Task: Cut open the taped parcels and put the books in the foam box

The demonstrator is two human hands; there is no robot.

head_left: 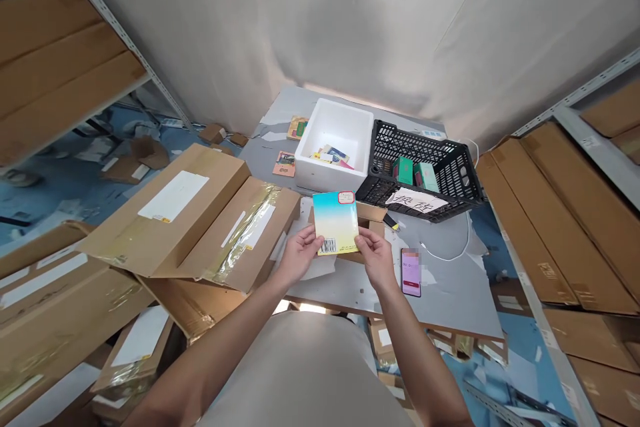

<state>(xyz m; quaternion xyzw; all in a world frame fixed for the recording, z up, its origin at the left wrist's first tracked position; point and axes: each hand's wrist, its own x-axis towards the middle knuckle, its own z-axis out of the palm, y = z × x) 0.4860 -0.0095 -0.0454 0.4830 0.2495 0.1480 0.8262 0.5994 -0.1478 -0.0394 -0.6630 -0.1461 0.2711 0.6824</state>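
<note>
A thin book (336,220), blue at the top and fading to yellow, faces me with a barcode at its lower left and a red-edged label at its upper right. My left hand (301,252) pinches its lower left edge, and my right hand (374,250) grips the lower right edge. Behind and below the book is a small open cardboard box (376,229), partly hidden. Farther back stands a white foam box (330,177) with several colourful booklets inside. Beside it, a black plastic crate (453,203) holds green and pale boxes (403,170).
Taped cartons (220,177) crowd the table's left side. A lit phone (411,272) lies at right near a white cable (450,255); a box cutter (391,222) is by the crate. Booklets (284,164) lie left of the foam box. Carton-filled shelves (537,213) flank the table.
</note>
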